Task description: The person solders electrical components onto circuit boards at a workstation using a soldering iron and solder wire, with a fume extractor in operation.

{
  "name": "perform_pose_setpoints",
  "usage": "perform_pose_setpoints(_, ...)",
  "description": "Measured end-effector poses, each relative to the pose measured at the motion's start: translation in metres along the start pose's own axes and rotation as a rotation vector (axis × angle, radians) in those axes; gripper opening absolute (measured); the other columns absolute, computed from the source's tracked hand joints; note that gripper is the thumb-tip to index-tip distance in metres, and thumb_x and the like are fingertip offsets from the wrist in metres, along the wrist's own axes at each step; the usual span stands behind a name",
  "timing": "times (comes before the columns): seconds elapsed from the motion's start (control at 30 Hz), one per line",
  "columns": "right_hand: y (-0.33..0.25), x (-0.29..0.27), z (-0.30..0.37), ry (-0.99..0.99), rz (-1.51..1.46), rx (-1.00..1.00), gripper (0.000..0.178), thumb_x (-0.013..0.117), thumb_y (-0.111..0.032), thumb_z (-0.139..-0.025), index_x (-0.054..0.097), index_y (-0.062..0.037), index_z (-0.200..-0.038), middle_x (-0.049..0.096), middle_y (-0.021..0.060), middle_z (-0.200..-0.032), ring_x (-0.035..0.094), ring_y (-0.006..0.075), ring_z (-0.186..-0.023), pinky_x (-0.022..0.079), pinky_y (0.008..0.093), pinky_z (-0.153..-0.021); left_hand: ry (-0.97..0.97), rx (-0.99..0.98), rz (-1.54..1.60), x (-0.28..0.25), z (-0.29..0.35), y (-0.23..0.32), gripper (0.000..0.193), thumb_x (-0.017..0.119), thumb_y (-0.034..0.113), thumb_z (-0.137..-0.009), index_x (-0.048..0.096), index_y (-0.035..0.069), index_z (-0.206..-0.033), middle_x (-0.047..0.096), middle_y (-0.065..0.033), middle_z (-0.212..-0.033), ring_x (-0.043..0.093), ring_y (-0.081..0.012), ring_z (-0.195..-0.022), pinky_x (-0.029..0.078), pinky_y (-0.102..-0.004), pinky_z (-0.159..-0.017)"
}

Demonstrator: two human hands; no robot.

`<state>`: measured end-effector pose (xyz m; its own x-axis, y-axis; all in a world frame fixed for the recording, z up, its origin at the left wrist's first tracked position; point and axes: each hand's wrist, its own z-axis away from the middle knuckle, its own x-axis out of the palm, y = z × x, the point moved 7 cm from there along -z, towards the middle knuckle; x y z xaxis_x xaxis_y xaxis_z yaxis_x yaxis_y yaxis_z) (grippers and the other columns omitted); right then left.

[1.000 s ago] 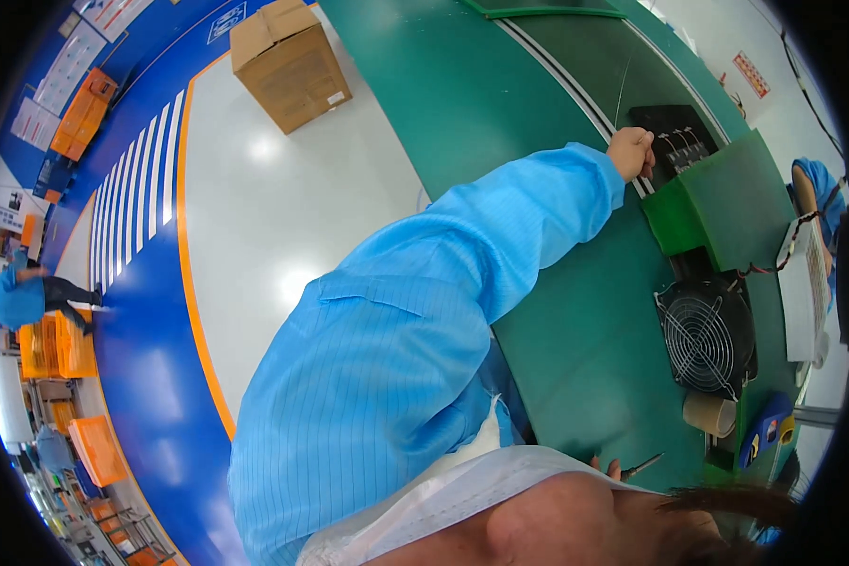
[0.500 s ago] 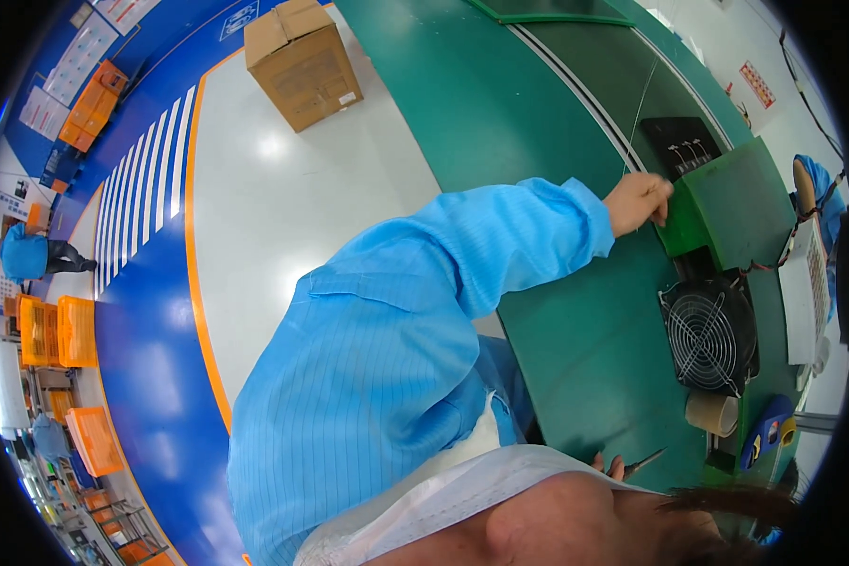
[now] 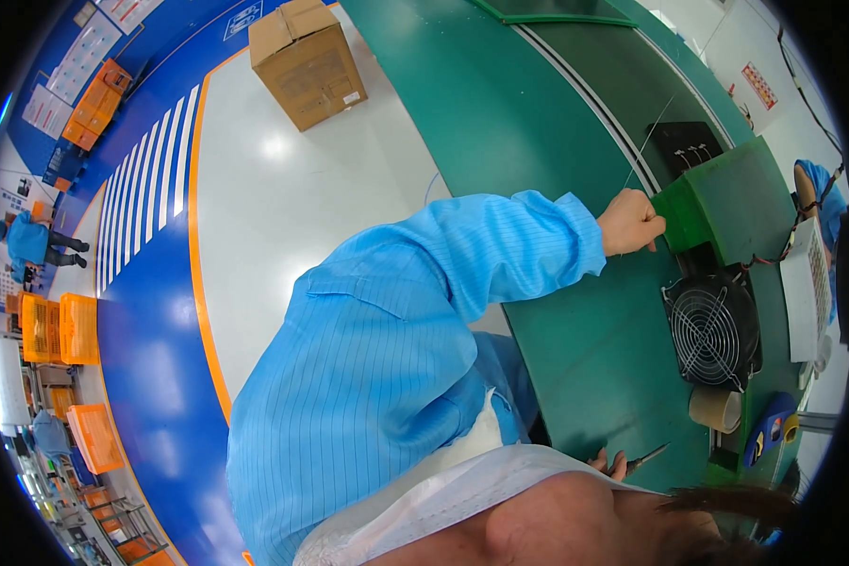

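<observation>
My left hand is closed, its fingers curled, above the green table beside a green box-shaped block. A thin pale wire runs up from the hand and seems to be pinched in it; the fingertips are partly hidden. Low in the view, close to my body, only the fingers of my right hand show. They grip a slim pointed metal tool, whose tip points away to the right; its exact kind is unclear.
A black fan with a wire grille stands right of the table, with a tape roll and a blue tape dispenser nearer. Behind the block lies a black tray with small parts. A cardboard box sits on the floor.
My left hand has moved slightly left and nearer, and its fingers are more tightly curled. The thin wire has shifted with it. My right hand and its tool have barely moved.
</observation>
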<state>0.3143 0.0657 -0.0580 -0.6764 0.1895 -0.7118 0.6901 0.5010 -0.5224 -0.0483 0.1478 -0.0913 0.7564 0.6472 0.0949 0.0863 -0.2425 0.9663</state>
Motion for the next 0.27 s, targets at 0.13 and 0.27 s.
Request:
perform_pose_setpoints(0.13,0.0024,0.0009,0.0005,-0.004,-0.012,0.004,0.033,0.046,-0.003,-0.098,0.049,-0.0016,-0.131,0.064,0.0175,-0.105,0.062,0.0221,-0.092,0.051,0.0313,-0.079,0.034,0.104,-0.066,-0.0027,0.0022,0.0056,0.040,0.055,0.012,-0.080,0.051,-0.002,-0.043,0.055,-0.0116,-0.044,0.057,-0.0149,-0.041,0.043,-0.0309,-0.040)
perform_pose_setpoints(0.27,0.0049,-0.0005,0.0011,-0.017,-0.058,-0.012,0.034,0.047,-0.003,-0.098,0.049,-0.0017,-0.132,0.064,0.0180,-0.106,0.063,0.0229,-0.093,0.051,0.0315,-0.079,0.005,0.168,-0.129,0.0004,0.0046,0.0092,0.038,0.054,0.009,-0.078,0.052,0.000,-0.042,0.059,-0.0130,-0.047,0.061,-0.0167,-0.044,0.047,-0.0323,-0.043)
